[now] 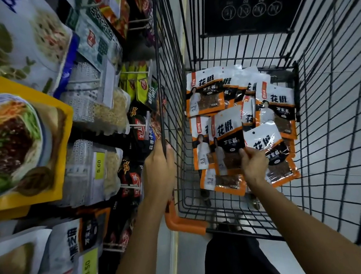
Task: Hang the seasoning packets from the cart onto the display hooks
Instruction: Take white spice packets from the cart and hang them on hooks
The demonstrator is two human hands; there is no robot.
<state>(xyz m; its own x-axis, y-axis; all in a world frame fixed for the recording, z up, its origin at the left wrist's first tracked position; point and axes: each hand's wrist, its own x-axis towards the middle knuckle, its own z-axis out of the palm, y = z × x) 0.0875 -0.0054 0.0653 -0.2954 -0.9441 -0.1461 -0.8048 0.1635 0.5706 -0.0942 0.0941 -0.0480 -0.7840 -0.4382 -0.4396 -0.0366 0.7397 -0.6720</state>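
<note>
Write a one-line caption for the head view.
Right hand pinches a seasoning packet inside the wire cart; left hand grips the cart's rim.

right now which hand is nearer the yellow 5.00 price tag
Left. The left hand grips the cart rim, just right of the 5.00 price tag; the right hand holds a seasoning packet inside the cart, farther right.
</note>
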